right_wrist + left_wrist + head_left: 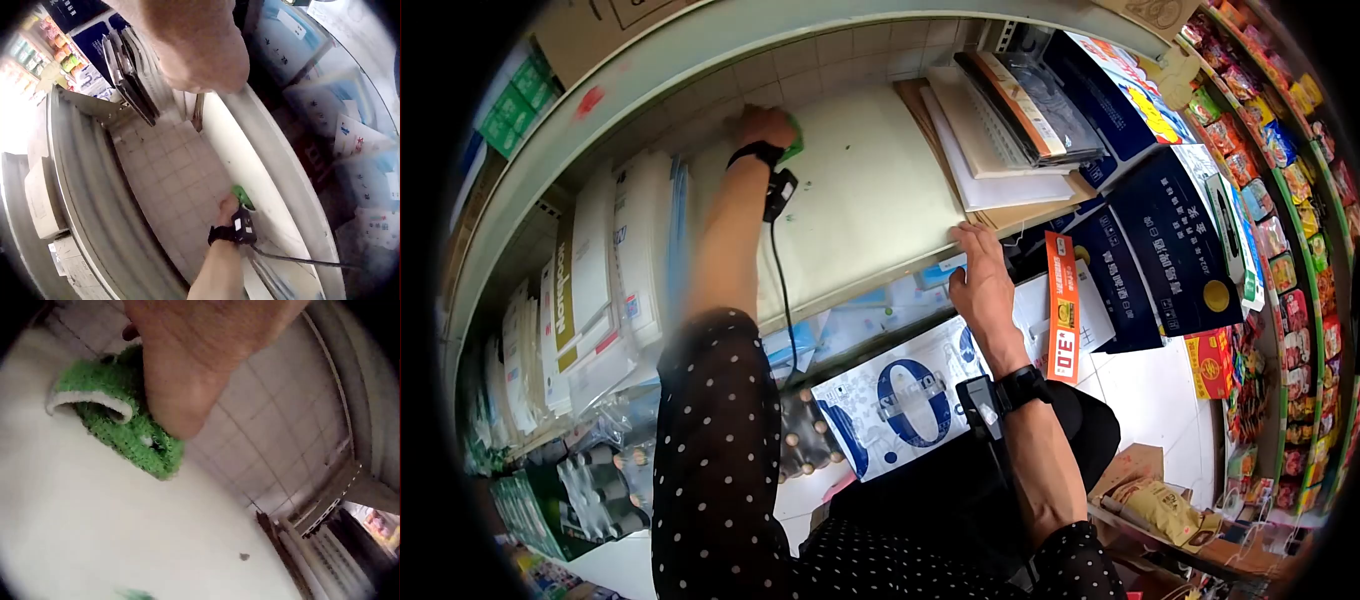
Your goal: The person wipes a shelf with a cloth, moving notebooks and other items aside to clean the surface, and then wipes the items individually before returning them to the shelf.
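Two grips and one cloth. Your left grip (762,128) is curled over the fluffy green microfibre cloth (119,425), pressing it down at the back of the pale cream shelf board (870,200), close to the white tiled wall (820,60). Your right grip (983,285) rests loose-fingered on the shelf's front edge, holding nothing (a brace, probably). One stack of paper folders (1000,130) lies beyond.
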The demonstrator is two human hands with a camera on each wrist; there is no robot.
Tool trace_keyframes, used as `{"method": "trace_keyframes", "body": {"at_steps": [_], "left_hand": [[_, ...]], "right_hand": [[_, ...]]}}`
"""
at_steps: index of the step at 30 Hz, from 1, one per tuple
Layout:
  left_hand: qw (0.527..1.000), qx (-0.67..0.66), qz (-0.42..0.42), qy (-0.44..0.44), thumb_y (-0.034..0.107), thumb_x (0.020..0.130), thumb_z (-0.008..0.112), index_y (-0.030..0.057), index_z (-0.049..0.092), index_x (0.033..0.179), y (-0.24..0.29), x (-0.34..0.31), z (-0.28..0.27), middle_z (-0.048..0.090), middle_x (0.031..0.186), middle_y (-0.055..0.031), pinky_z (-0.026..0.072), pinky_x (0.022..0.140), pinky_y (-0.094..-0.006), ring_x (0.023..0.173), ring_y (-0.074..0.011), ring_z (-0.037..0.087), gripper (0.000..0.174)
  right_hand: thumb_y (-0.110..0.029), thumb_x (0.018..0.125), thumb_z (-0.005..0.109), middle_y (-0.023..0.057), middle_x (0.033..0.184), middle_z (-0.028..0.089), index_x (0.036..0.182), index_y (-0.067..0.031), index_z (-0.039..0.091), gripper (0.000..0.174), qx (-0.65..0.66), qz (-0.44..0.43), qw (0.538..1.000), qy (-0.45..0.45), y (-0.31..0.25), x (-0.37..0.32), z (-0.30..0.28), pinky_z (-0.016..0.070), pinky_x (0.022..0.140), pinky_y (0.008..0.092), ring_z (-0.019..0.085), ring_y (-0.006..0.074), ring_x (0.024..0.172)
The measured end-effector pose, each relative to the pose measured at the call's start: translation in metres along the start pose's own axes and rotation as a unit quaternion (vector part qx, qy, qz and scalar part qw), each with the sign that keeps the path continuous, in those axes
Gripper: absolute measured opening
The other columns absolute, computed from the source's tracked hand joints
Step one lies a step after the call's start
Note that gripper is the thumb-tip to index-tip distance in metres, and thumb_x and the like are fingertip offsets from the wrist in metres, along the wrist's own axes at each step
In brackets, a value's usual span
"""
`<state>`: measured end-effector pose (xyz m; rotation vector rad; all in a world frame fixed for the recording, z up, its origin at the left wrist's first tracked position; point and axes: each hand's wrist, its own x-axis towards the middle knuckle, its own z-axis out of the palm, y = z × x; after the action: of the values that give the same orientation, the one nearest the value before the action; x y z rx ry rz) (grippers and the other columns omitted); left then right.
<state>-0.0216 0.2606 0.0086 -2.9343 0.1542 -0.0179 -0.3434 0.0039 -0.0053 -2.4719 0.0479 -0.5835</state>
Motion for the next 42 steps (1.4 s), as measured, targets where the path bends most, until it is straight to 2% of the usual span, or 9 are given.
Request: {"method": "trace_keyframes", "body": {"at_steps": [4,8,11,18,24,33,36,40,42], "left_hand": [[0.997,-0.046,-0.059,0.016,0.028,0.09,0.048,0.0076,0.069,0.114,-0.019,-0.019,0.001,0.061,0.126,-0.0189,0.0513,0.093,-0.0464,0.115,-0.0377,0.059,0.038],[0.992,-0.11,-0.058,0.012,0.026,0.09,0.046,-0.0025,0.07,0.099,-0.022,-0.048,-0.007,0.067,0.102,-0.026,0.054,0.08,-0.0498,0.091,-0.0401,0.066,0.038],[0.998,-0.04,0.022,-0.032,0.028,0.09,0.046,0.0067,0.072,0.107,-0.027,-0.07,-0.012,0.066,0.116,-0.021,0.0547,0.083,-0.0458,0.105,-0.0372,0.065,0.036],[0.991,-0.064,0.118,-0.024,0.06,0.094,0.036,-0.0093,0.068,0.098,-0.017,-0.169,-0.019,0.066,0.101,-0.0296,0.0522,0.086,-0.0462,0.092,-0.0403,0.065,0.076],[0.979,-0.084,0.185,-0.009,0.061,0.088,0.048,-0.0177,0.057,0.112,-0.007,-0.247,-0.024,0.055,0.117,-0.0352,0.0487,0.092,-0.0468,0.106,-0.0453,0.057,0.083],[0.991,-0.069,0.083,-0.074,0.048,0.085,0.052,-0.0078,0.058,0.122,-0.027,-0.121,-0.001,0.052,0.123,-0.0348,0.0448,0.098,-0.0491,0.118,-0.0458,0.047,0.067],[0.988,-0.147,-0.057,-0.008,0.048,0.085,0.051,0.0001,0.064,0.12,-0.033,-0.09,0.005,0.055,0.126,-0.029,0.0442,0.1,-0.0482,0.123,-0.0451,0.045,0.06],[0.987,-0.12,-0.094,-0.05,0.044,0.086,0.052,0.0043,0.067,0.117,-0.05,-0.04,0.013,0.062,0.127,-0.0149,0.0446,0.101,-0.0455,0.122,-0.0371,0.053,0.053],[0.976,-0.161,-0.142,-0.027,0.043,0.086,0.052,0.0039,0.067,0.118,-0.055,-0.034,0.013,0.062,0.127,-0.0169,0.0457,0.1,-0.046,0.117,-0.0368,0.057,0.052]], "right_hand": [[0.012,0.068,0.052,0.0153,0.124,0.057,0.112,-0.0013,0.057,0.047,-0.001,0.004,1.0,-0.004,0.001,0.0,0.0,0.0427,0.103,0.0403,0.048,0.0357,0.124],[0.011,0.067,0.053,0.016,0.124,0.055,0.113,-0.0016,0.056,0.048,-0.011,-0.01,1.0,0.007,0.003,-0.002,0.003,0.0427,0.103,0.0414,0.046,0.0367,0.125],[0.01,0.066,0.054,0.0161,0.124,0.054,0.113,-0.002,0.055,0.049,-0.006,0.0,1.0,0.001,0.004,-0.003,0.004,0.0427,0.102,0.0422,0.045,0.0378,0.125],[0.009,0.066,0.055,0.0158,0.12,0.054,0.113,-0.0012,0.056,0.048,-0.003,-0.015,1.0,0.015,0.005,-0.004,0.004,0.0441,0.099,0.0412,0.048,0.0374,0.119],[0.01,0.066,0.054,0.0156,0.122,0.055,0.114,-0.0006,0.056,0.049,0.001,-0.026,1.0,0.013,0.006,-0.006,0.002,0.0422,0.102,0.0406,0.047,0.0362,0.123],[0.009,0.067,0.054,0.0165,0.127,0.054,0.117,-0.0006,0.056,0.051,-0.014,-0.027,0.999,-0.016,0.007,-0.003,0.001,0.0416,0.104,0.0408,0.045,0.0368,0.126],[0.009,0.067,0.054,0.0169,0.127,0.054,0.117,-0.001,0.055,0.051,-0.018,-0.022,0.999,-0.02,0.003,-0.003,-0.002,0.0416,0.104,0.0407,0.045,0.0371,0.126],[0.01,0.067,0.054,0.0169,0.126,0.054,0.117,-0.0008,0.055,0.051,-0.037,-0.036,0.999,-0.016,0.004,-0.002,0.003,0.0413,0.105,0.0409,0.045,0.0372,0.126],[0.01,0.067,0.054,0.0167,0.125,0.054,0.117,-0.0007,0.054,0.051,-0.04,-0.036,0.998,-0.023,0.004,-0.001,0.003,0.0411,0.105,0.0409,0.044,0.0373,0.126]]}}
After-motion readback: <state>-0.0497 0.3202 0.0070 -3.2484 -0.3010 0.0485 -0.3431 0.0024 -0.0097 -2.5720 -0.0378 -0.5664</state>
